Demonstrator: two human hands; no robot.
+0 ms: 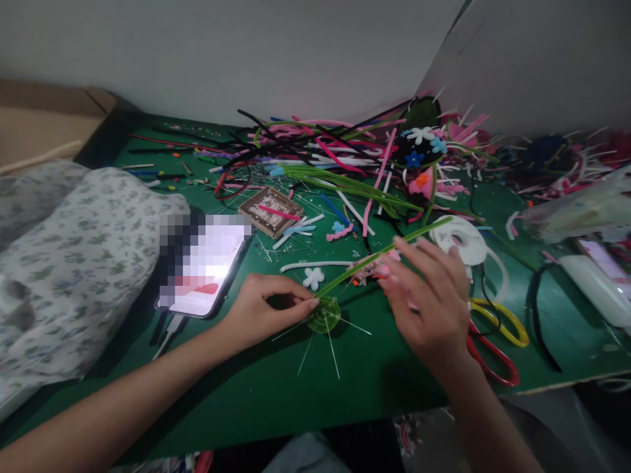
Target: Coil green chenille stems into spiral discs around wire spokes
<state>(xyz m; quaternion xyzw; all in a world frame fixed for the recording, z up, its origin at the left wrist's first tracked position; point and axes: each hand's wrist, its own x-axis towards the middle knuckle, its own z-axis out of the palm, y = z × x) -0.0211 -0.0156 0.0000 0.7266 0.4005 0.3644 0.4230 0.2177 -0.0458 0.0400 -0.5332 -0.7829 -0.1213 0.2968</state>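
Observation:
My left hand pinches the edge of a small green coiled disc, where a green fuzzy stem begins. Thin pale wires stick out from the disc toward the table's front. The stem runs up to the right, past the fingertips of my right hand. That hand has its fingers bent and partly spread beside the stem; whether they grip it is hard to tell. Just behind the disc lies a white flower, with a white stem above it. A pink beaded piece lies behind the green stem.
Scissors with red and yellow handles and a white tape roll are at the right. A phone and floral cloth lie left. Behind are a patterned square, green stems and a colourful pile.

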